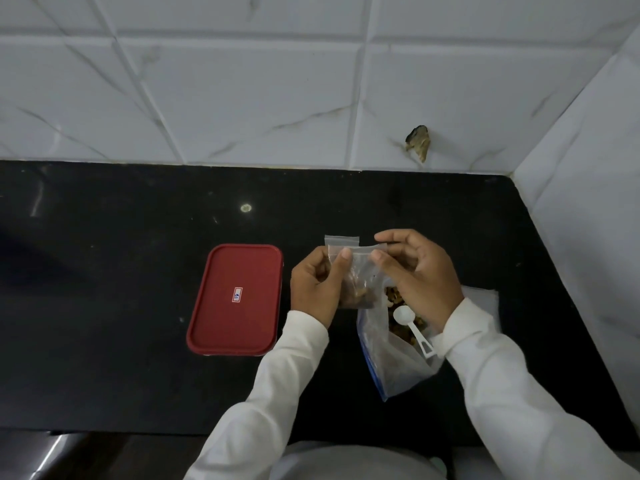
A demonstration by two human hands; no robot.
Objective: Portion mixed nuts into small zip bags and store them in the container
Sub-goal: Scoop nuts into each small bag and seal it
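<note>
You hold the small zip bag [358, 271] just right of the red container [235, 299], its top strip lying side to side. Your left hand [317, 284] pinches its left edge, your right hand [415, 271] pinches the top (nuts [356, 296] sit inside). The left hand is nearer the container.

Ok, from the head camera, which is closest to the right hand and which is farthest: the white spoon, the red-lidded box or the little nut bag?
1. Small zip bag: touching, its top pinched by the right hand.
2. White measuring spoon: just below that wrist, in the big nut bag.
3. Red-lidded container: far left, beyond the left hand.
</note>
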